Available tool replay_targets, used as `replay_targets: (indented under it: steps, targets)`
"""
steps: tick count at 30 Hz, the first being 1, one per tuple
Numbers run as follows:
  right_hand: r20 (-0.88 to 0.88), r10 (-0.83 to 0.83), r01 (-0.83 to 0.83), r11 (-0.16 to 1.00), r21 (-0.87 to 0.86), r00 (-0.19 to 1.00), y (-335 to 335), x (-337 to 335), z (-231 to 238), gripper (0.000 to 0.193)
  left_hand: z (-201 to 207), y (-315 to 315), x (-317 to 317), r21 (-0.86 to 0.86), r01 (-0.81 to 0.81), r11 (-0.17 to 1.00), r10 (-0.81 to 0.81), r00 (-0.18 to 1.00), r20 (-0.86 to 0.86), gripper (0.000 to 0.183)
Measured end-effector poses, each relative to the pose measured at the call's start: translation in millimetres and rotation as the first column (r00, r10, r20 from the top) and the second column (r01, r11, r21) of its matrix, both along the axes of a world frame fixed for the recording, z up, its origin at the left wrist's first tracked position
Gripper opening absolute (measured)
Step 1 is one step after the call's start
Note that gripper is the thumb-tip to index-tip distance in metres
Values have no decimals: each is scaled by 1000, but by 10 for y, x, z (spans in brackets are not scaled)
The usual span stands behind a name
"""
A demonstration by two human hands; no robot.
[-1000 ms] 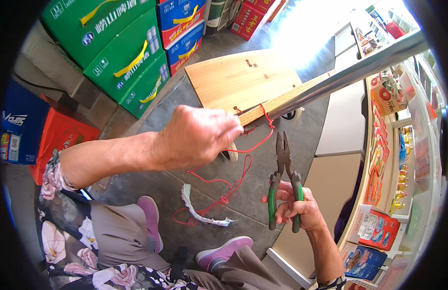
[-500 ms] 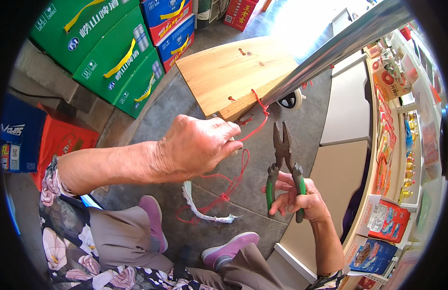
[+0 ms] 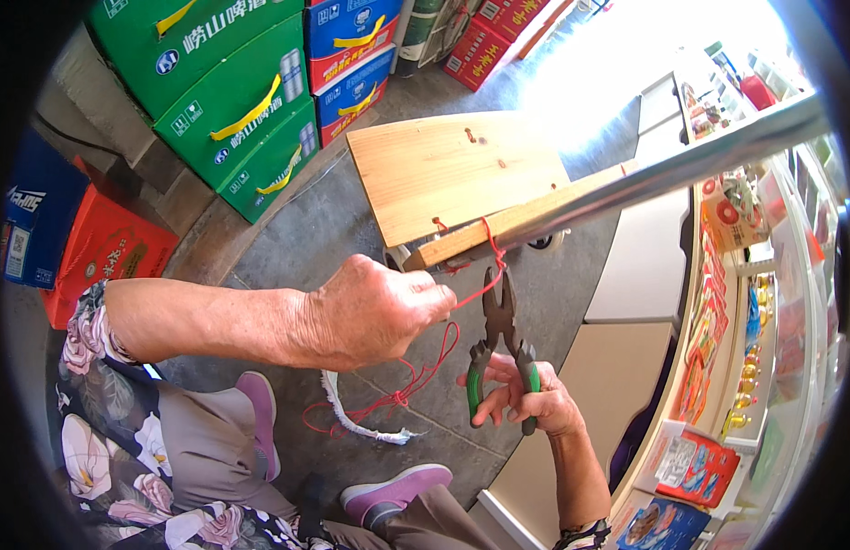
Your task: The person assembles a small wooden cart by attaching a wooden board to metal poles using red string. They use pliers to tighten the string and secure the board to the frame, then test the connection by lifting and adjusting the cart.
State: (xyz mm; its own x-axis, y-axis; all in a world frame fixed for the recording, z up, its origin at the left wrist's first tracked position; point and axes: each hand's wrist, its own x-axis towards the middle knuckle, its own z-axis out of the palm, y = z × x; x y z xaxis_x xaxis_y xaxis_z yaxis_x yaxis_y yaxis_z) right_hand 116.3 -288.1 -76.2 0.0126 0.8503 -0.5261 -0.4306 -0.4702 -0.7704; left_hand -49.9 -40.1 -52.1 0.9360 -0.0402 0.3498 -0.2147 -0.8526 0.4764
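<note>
My left hand [image 3: 374, 312] pinches a thin red string [image 3: 471, 291] and holds it taut. The string runs up to a wooden stick [image 3: 507, 225] that lies along a long metal pole [image 3: 690, 165], and it is tied around both. My right hand [image 3: 526, 399] grips green-handled pliers [image 3: 500, 344]. Their jaws point up and touch the string just below the stick. The loose end of the string [image 3: 402, 394] hangs down in loops toward the floor.
A pale wooden board [image 3: 443, 170] lies on the grey floor behind the stick. Green, blue and red drink cartons [image 3: 232, 92] are stacked at the left and back. A frayed white strip [image 3: 351, 422] lies by my shoes. Shelves of packaged goods [image 3: 736, 302] run along the right.
My left hand has moved down and right, drawing the string taut. The pliers have risen until their jaws meet the string under the stick.
</note>
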Motion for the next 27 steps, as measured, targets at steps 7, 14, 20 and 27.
replay_targets:
  steps: [7,14,20,27]
  targets:
    - [127,-9,22,995,-96,992,80,132,-78,72,-34,12,-24,-45,9,999,-7,999,35,24]
    - [309,2,-12,999,30,951,46,222,-345,69,41,64,42,-54,-27,998,33,994,101,14]
    - [80,-250,233,956,178,965,-48,47,-621,71,299,138,239,101,-244,965,212,945,250,38]
    - [-136,-378,401,866,297,916,-23,-205,-929,71,266,110,719,-410,-215,886,51,925,-375,76]
